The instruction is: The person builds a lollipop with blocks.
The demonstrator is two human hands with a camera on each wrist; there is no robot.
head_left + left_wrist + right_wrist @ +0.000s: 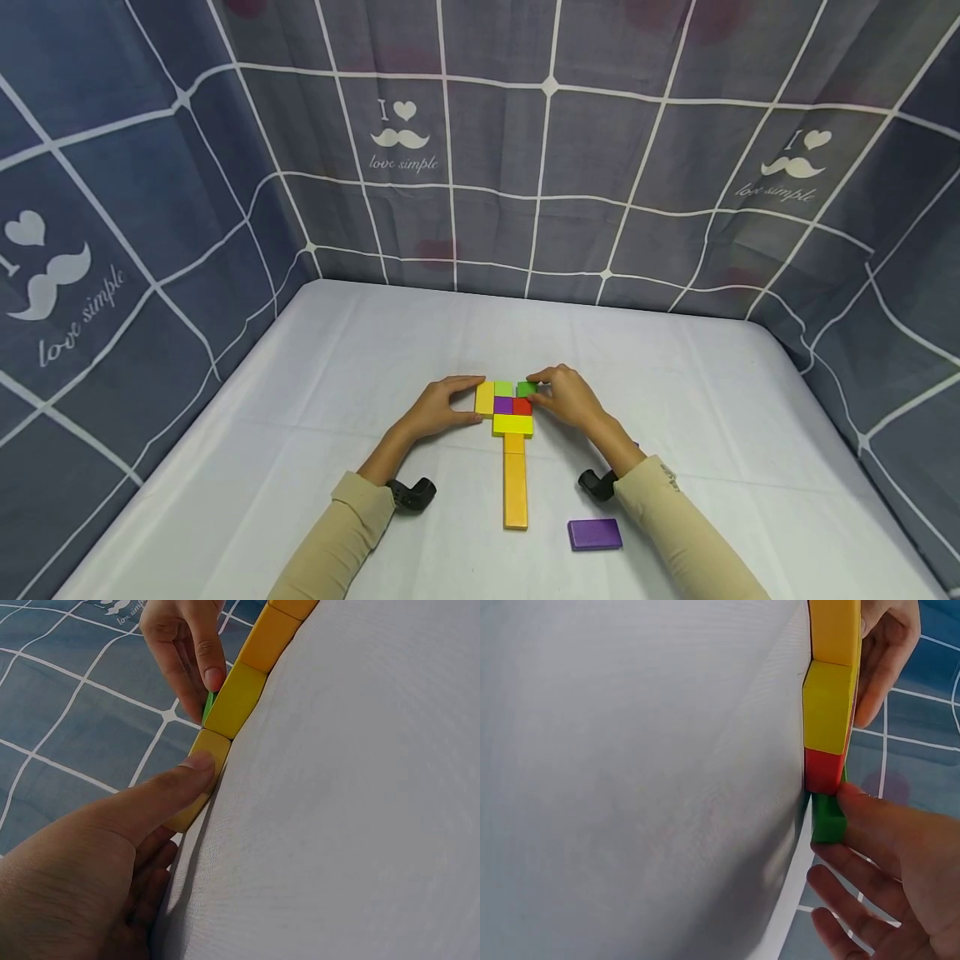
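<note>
Our right hand [570,400] is pinching the green block [527,389] beyond the red block [522,407], with 1 slim gap separating it from the light-green block [503,389]; our left hand [437,407] is gripping the yellow block [484,398] opposite. We are apparently fitting these blocks together, and we are judging that the next move calls for gently nudging green leftward.

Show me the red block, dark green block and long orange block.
Red block [824,772], right wrist view, side face.
Dark green block [524,389], head view, top face.
Long orange block [515,492], head view, top face.
</note>
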